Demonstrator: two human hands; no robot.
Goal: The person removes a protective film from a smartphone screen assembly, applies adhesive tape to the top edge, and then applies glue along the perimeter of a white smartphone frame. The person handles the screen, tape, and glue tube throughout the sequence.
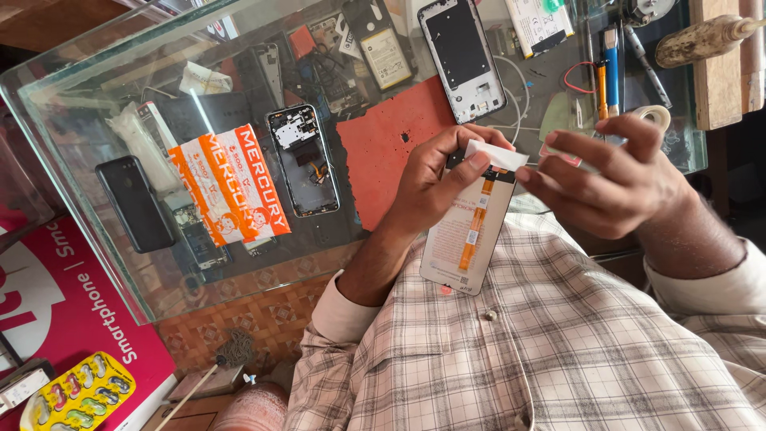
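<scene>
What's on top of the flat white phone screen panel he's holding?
An orange flex ribbon runs down the flat white phone screen panel; a white tab covers its top edge. Left hand hides the upper-left corner.

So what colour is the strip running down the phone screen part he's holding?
Orange, running down the white back of the phone display panel, seen best in the head view.

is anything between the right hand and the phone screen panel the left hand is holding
Only a small white strip at the top edge of the screen panel. The left hand grips that end; the right hand is beside it, fingertips at the strip.
</scene>
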